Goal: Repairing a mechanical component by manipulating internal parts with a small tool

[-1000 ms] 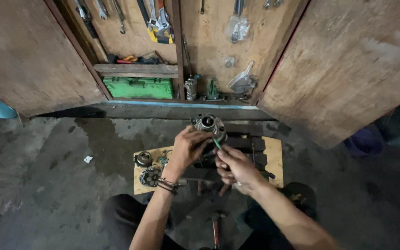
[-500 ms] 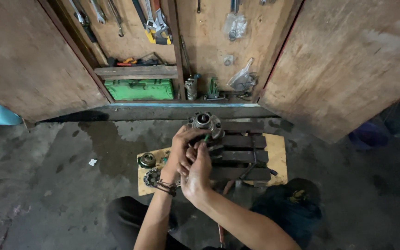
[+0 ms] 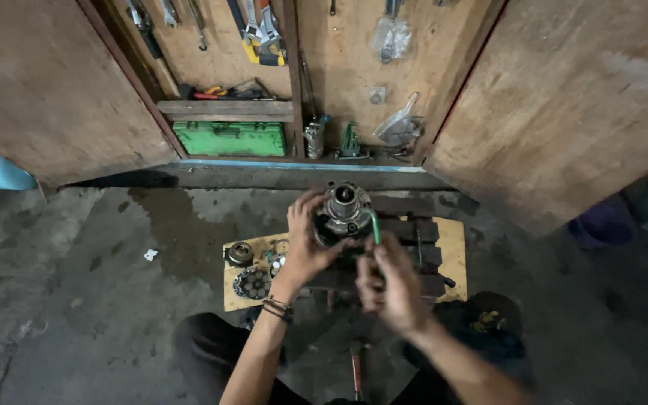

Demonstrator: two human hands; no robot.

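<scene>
Single head view, high above floor [image 3: 76,300], tilted steeply down and forward toward open tool cabinet [image 3: 324,90]; hands mid-frame, somewhat blurred.

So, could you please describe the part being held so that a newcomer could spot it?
On the wooden board before the open tool cabinet, the left hand grips a round grey metal assembly. Unlike the loose round parts lying flat, it stands upright.

Dim, even workshop light; soft shadows, slight motion blur, wide-angle edges.

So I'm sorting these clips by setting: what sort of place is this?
Likely a repair workshop: hand tools hang inside an open wooden cabinet, and metal machine parts lie on a board on stained concrete.
</scene>
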